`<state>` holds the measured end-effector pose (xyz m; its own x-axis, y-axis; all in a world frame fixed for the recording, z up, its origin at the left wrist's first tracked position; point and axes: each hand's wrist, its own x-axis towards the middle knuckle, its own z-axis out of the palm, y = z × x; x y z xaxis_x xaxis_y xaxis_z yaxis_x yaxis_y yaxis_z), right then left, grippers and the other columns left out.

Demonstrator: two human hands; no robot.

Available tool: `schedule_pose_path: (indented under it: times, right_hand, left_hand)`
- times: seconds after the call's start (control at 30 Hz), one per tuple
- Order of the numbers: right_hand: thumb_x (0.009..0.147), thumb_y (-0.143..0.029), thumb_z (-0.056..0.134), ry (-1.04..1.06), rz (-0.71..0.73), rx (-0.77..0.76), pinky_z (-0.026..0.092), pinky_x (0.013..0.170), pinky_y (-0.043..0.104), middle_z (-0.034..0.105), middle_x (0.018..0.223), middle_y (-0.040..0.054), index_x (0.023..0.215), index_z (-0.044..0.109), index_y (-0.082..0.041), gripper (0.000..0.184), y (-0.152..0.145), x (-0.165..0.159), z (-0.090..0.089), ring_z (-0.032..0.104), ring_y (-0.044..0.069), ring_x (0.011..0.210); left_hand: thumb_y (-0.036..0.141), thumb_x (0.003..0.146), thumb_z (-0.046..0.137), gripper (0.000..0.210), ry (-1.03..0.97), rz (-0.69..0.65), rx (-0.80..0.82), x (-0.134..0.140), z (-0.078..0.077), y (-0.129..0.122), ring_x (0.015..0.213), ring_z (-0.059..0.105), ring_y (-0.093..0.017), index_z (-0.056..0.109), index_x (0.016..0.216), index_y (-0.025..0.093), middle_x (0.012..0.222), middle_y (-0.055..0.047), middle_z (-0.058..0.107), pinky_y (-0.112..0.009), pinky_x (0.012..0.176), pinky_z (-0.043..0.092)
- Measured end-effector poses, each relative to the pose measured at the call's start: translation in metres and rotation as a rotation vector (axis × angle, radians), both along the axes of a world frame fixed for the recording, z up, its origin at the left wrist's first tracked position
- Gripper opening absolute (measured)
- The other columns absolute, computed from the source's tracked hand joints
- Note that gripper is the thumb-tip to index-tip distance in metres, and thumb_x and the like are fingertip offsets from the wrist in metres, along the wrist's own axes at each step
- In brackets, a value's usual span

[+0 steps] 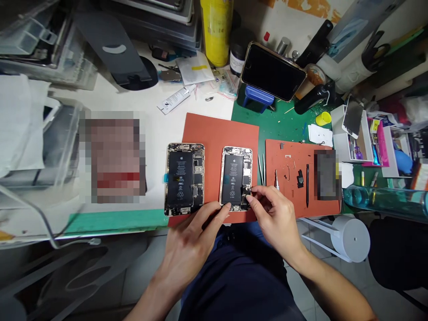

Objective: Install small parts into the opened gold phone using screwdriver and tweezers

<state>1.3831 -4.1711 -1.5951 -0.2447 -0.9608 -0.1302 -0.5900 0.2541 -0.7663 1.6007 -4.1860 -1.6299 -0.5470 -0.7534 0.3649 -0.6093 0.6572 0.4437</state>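
Two opened phones on a cluttered surface (110, 98), viewed from above. The nearer-handled phone (236, 179) lies flat on a reddish-brown mat (219, 130), its black battery (233, 171) exposed; a second phone (184, 179) lies to its left, overhanging the mat's left edge. The left hand (192, 229) touches the first phone's lower left corner; whether it grips cannot be told. The right hand (276, 214) brings thumb and forefinger together at the lower right edge; whether anything is pinched cannot be told. Right of the phone: tweezers (262, 169) and a smaller mat (272, 154) bearing loose parts.
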Motion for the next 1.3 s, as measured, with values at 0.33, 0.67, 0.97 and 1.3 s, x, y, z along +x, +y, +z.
schedule_pose_path:
  times: [0.33, 0.67, 0.97, 1.3]
  right_hand:
    - [0.101, -0.028, 0.067, 0.0, 0.008, 0.045, 0.053, 0.063, 0.03, 0.074, 0.084, 0.002, 0.092, 0.076, -0.022, 0.014, -0.004, -0.003, 0.0, 0.064, 0.016, 0.066]
    - [0.097, -0.022, 0.067, 0.003, 0.065, 0.171, 0.046, 0.059, 0.028, 0.075, 0.079, -0.0002, 0.082, 0.075, -0.022, 0.017, -0.016, -0.007, 0.008, 0.061, 0.014, 0.061]
    - [0.098, -0.02, 0.068, 0.02, 0.069, 0.137, 0.046, 0.062, 0.028, 0.076, 0.083, 0.0006, 0.085, 0.077, -0.021, 0.015, -0.012, -0.007, 0.008, 0.065, 0.015, 0.068]
    - [0.096, -0.028, 0.07, -0.086, 0.001, 0.199, 0.047, 0.061, 0.027, 0.075, 0.074, 0.0002, 0.08, 0.076, -0.022, 0.019, -0.013, -0.006, 0.009, 0.062, 0.015, 0.062]
  left_hand:
    - [-0.012, 0.093, 0.052, 0.052, 0.024, -0.043, 0.079, -0.001, 0.002, -0.006, 0.087, 0.078, -0.014, 0.071, 0.131, 0.019, 0.119, -0.005, 0.074, -0.025, 0.069, 0.053]
    - [-0.011, 0.094, 0.052, 0.05, 0.027, -0.066, 0.077, 0.0, 0.002, -0.007, 0.087, 0.077, -0.014, 0.07, 0.129, 0.02, 0.121, -0.006, 0.075, -0.025, 0.074, 0.056]
    - [-0.008, 0.1, 0.047, 0.048, -0.075, -0.084, 0.015, -0.001, 0.007, -0.009, 0.075, 0.074, -0.011, 0.069, 0.133, 0.018, 0.118, -0.007, 0.076, -0.025, 0.069, 0.055]
    - [-0.005, 0.104, 0.045, 0.044, -0.134, -0.199, -0.064, -0.004, 0.008, -0.009, 0.095, 0.076, -0.018, 0.068, 0.138, 0.014, 0.128, -0.007, 0.079, -0.032, 0.08, 0.059]
